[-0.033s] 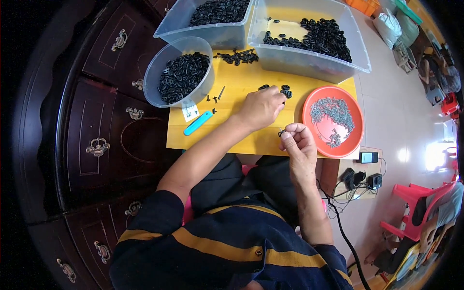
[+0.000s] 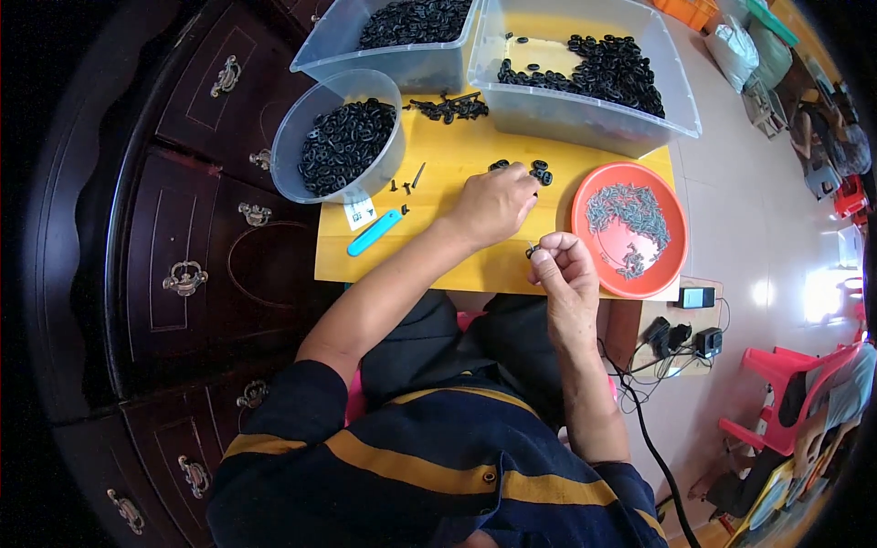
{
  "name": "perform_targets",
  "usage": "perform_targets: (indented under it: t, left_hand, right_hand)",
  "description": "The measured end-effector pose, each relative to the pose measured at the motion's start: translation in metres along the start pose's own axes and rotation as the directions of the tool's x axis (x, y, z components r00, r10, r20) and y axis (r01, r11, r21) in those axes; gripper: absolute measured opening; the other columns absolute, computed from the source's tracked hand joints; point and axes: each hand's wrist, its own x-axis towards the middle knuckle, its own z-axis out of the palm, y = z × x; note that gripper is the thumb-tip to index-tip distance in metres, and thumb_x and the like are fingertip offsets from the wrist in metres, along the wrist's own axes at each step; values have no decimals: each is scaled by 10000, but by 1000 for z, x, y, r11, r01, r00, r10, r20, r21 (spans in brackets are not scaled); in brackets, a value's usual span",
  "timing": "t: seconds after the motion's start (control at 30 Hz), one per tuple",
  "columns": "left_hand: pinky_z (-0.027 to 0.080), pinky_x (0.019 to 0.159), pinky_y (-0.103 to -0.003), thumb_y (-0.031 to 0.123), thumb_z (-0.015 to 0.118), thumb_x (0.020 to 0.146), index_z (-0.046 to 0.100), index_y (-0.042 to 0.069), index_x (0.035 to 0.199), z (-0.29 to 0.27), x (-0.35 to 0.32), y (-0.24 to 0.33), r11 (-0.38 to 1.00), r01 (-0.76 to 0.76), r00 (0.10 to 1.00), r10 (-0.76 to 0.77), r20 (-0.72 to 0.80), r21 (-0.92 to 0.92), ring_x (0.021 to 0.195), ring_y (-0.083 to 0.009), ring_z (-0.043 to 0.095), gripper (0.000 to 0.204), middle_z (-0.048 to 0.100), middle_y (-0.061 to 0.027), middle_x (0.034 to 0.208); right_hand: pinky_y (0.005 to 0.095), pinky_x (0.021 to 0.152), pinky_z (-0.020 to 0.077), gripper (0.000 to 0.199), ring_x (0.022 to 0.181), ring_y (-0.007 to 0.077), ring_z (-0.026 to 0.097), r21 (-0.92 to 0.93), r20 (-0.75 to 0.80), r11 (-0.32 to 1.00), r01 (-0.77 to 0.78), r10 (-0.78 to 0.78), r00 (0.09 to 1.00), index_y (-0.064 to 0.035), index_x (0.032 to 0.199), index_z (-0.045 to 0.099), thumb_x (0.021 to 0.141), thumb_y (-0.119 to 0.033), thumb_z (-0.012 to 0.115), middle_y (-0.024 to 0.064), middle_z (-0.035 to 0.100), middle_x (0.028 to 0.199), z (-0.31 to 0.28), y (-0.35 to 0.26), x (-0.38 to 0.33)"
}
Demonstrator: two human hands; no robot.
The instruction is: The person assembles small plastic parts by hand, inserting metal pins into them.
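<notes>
My left hand (image 2: 496, 206) is over the yellow tabletop with its fingers curled together and its back toward me. Whatever its fingertips hold, if anything, is hidden. Just beyond it lie a few small black oval pieces (image 2: 541, 172). Lower and to the right, near the table's front edge, my right hand (image 2: 568, 267) pinches a small black piece (image 2: 532, 251) between thumb and forefinger. Beside that hand sits a round orange-red dish (image 2: 677, 236) with many small grey metal pins or screws (image 2: 630, 212) in it.
Two clear bins (image 2: 585, 111) (image 2: 393, 64) and a round clear tub (image 2: 290, 169) hold many black pieces. Near the tub are loose black parts (image 2: 452, 110) and a turquoise-handled tool (image 2: 373, 234). Dark drawers (image 2: 196, 247) flank the left; cables (image 2: 639, 384) lie at right.
</notes>
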Motion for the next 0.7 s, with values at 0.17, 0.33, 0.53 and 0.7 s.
perform_targets:
  t: [0.17,0.33,0.53,0.7]
  left_hand:
    - [547,615,-463,181,641,877,607,49,864,0,-14,0,996,-66,997,68,-42,59,784,-316,671,136,611,-123,901]
    - [543,597,-437,159,651,865,607,44,887,-4,-19,2,992,-125,991,125,-48,4,754,-303,670,126,618,-113,864]
    - [511,564,-291,39,636,879,638,26,1031,-12,-39,7,753,202,974,-222,47,-627,611,-132,607,152,631,-28,782]
    - [479,570,-201,35,618,934,642,16,1126,-34,-55,11,318,444,883,-316,347,-838,656,-5,553,194,600,47,816]
  right_hand:
    - [229,710,459,125,759,80,524,-12,2,1000,-13,13,1000,-44,1070,588,957,-48,641,-8,551,875,3,-2,-1]
    - [228,713,462,134,761,76,524,0,4,1000,-30,30,1000,-46,1071,591,951,-60,650,-13,550,871,4,-1,-3]
    - [231,714,466,131,759,77,528,-20,5,1000,-24,24,1000,-44,1072,593,953,-56,646,-10,560,875,3,0,-2]
    - [225,729,477,134,785,67,546,-26,22,999,-27,28,999,-41,1085,599,958,-57,643,-9,585,907,1,1,-3]
